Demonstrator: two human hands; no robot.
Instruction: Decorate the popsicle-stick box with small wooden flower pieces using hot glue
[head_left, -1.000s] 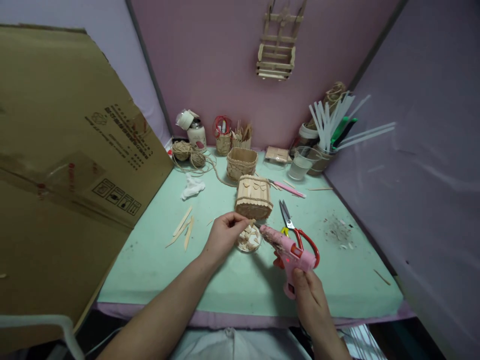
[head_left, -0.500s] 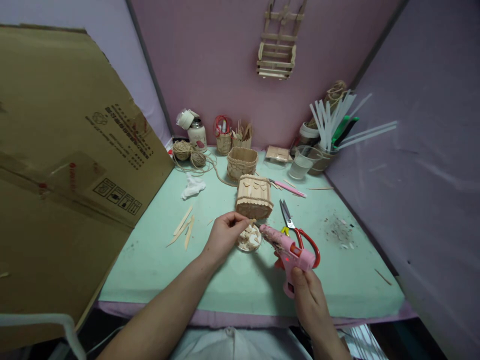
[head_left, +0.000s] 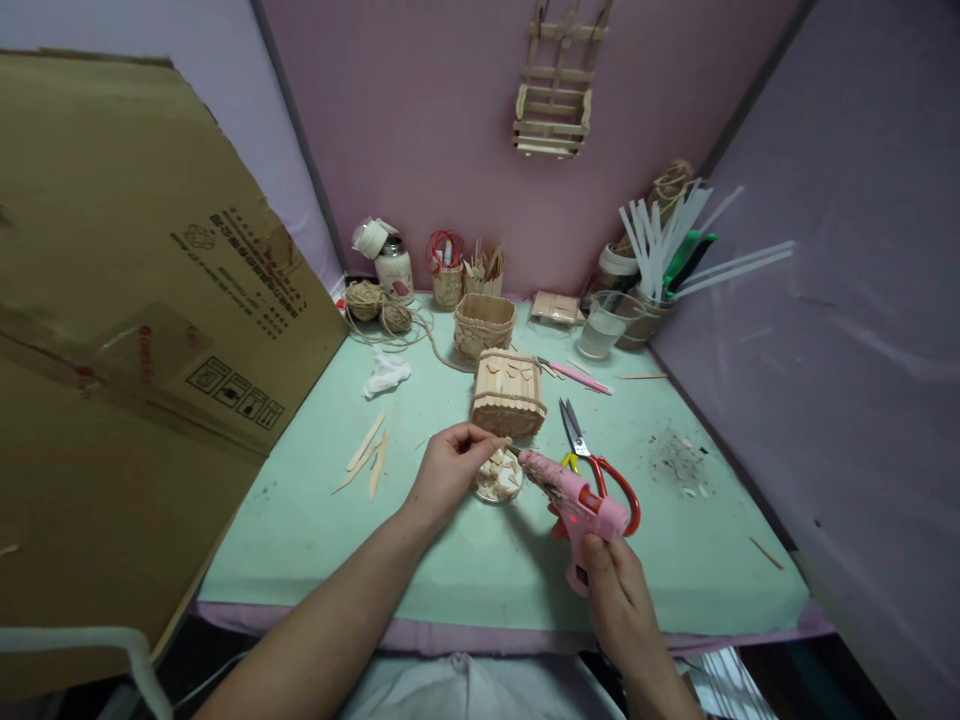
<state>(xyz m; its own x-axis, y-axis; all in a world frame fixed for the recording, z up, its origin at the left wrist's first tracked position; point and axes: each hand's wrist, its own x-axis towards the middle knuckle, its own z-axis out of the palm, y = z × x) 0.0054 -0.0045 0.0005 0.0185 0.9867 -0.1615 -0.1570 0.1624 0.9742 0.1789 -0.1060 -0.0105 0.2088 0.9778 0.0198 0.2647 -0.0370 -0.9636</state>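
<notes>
My left hand (head_left: 452,462) pinches a small wood chip (head_left: 506,442) between thumb and fingertips. Wrapped around the handle of a pink glue gun (head_left: 574,495), my right hand (head_left: 616,582) points its nozzle left, close to the chip. Under the left fingertips sits a small round dish (head_left: 496,497) of cut wood pieces. Just behind it lies a box made of wooden sticks (head_left: 508,392), on its side, trimmed with twine and small wood pieces. Red-handled scissors (head_left: 611,485) lie partly behind the glue gun, beside something yellow.
A large cardboard box (head_left: 142,340) stands at the left. Thin wood strips (head_left: 367,458) and a white crumpled cloth (head_left: 386,374) lie left of centre. Behind are an open stick basket (head_left: 484,325), twine balls (head_left: 365,300), a pink pen-like tool (head_left: 576,376) and a plastic cup (head_left: 602,325).
</notes>
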